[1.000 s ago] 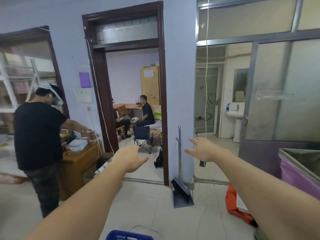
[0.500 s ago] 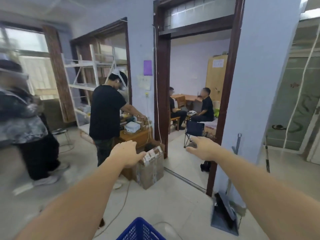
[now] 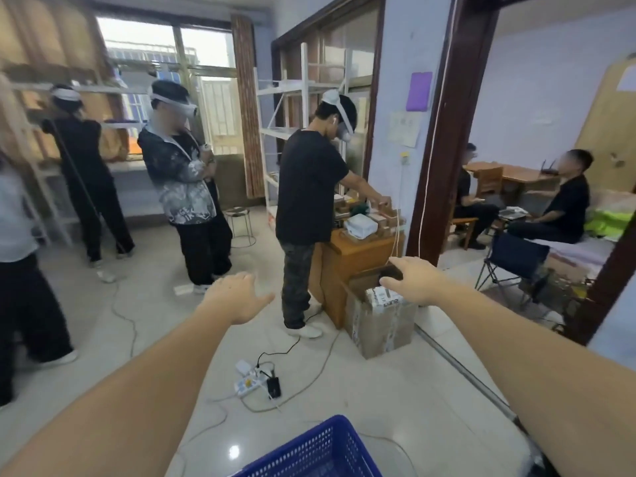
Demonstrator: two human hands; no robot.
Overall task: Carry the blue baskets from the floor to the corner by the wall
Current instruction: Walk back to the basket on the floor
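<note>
A blue perforated plastic basket (image 3: pixel 320 452) shows at the bottom edge of the view, on the pale tiled floor close below me; only one corner of it is visible. Both my arms are stretched forward above it. My left hand (image 3: pixel 235 297) is held out empty with fingers spread, well above and beyond the basket. My right hand (image 3: pixel 414 280) is also empty, fingers apart, hovering in front of a cardboard box. Neither hand touches the basket.
A power strip (image 3: pixel 253 378) with plugs and cables lies on the floor ahead. An open cardboard box (image 3: pixel 378 327) stands by a wooden desk (image 3: pixel 354 256), where a person (image 3: pixel 308 208) works. More people (image 3: pixel 186 187) stand at left. An open doorway (image 3: pixel 444 132) is at right.
The view has swung to the left, away from the doorway and toward the room with the people. More of the blue basket shows at the bottom. Both hands stay extended and empty.
</note>
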